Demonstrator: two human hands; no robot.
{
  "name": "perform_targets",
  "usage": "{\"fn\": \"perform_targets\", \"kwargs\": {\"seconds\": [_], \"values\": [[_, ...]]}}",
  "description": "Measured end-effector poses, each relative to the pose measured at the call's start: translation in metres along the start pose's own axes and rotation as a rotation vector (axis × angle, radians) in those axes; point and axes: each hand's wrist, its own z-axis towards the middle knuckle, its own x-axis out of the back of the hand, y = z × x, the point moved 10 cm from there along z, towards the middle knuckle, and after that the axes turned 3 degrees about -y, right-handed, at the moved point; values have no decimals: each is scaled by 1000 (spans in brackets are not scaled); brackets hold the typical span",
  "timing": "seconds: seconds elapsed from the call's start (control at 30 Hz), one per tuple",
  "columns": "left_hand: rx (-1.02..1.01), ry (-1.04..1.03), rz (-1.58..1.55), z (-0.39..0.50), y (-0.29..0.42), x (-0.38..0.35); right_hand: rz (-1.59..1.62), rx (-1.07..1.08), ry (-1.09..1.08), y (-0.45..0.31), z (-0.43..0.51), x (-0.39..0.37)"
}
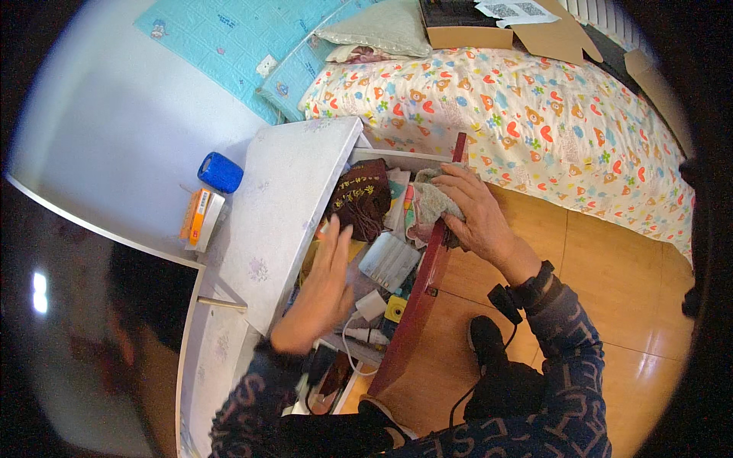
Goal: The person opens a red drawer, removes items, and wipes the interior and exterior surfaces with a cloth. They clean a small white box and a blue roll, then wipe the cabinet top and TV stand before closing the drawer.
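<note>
An open drawer with a dark red front panel [409,320] lies before me, full of small things. My right hand [478,212] grips a grey cloth [438,203] folded over the top edge of that panel. Over the near side of the drawer hovers my left hand [318,292], slightly blurred, fingers stretched out and nothing in them. Just past its fingertips rests a dark brown drawstring pouch [363,197] bearing yellow writing. A grey striped box [389,261], a white power adapter [371,304] with a white cable, and a small yellow object [396,309] lie in the drawer.
Left of the drawer is a pale floral cabinet top [286,177]. A blue cylindrical speaker [220,172] and small boxes [200,220] stand beside it. A bed with a bear-print cover [515,114] holds a pillow [381,28] and an open cardboard box [469,37]. Wooden flooring [601,286] lies right.
</note>
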Motion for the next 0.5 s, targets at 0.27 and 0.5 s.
{"fn": "perform_targets", "kwargs": {"seconds": [0.27, 0.5], "values": [[14, -101, 432, 112, -65, -54, 32, 42, 12, -2, -1, 5], [71, -205, 412, 146, -80, -64, 39, 53, 50, 0, -3, 4]]}}
